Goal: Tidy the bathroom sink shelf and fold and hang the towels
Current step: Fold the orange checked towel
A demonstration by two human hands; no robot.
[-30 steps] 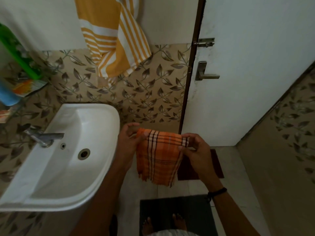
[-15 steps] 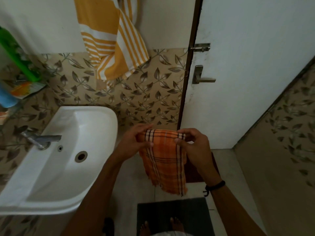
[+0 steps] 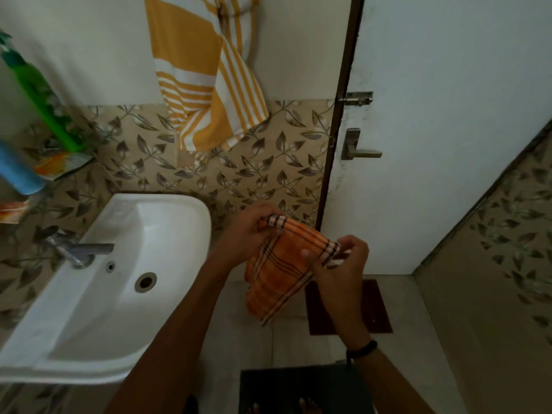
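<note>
Towels, two. One orange checked towel (image 3: 280,273), folded small, is held in the air between sink and door: left hand (image 3: 254,231) pinches its upper end, right hand (image 3: 340,264) clenches the opposite corner. Folding seems near done; hanging remains. One yellow striped towel (image 3: 206,76) already hangs on the wall, bunched rather than folded.

Shelf (image 3: 71,167) above the sink's left edge: bottles, two, one green bottle (image 3: 38,97), one blue bottle (image 3: 18,170); one orange packet (image 3: 56,164) at its front edge. Tidied or not, cannot tell.

Sink (image 3: 167,210), one. Tap (image 3: 80,251), one.
</note>
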